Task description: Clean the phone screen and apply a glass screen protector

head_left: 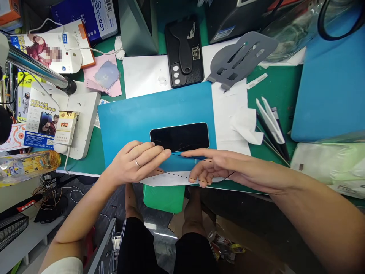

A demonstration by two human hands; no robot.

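A phone (179, 137) with a dark screen lies face up on the blue mat (137, 110), just beyond my fingertips. My left hand (142, 161), with a ring on one finger, is closed, fingers together, on a thin black strand (179, 175). From there the strand runs in two lines to the right, like a narrow loop, past my right hand (216, 165). The right index finger is stretched toward the left hand, close to the upper line, while the other fingers curl loosely beside the lower one. Whether they grip the strand is hard to see.
Beyond the mat lie a black phone case (185, 53) and a grey slotted stand (242, 59). Tweezers and pens (273, 125) sit at right, near a crumpled tissue (245, 127). A cigarette pack (66, 127) rests on the white lamp base (82, 125). A bottle (31, 165) is at the left edge.
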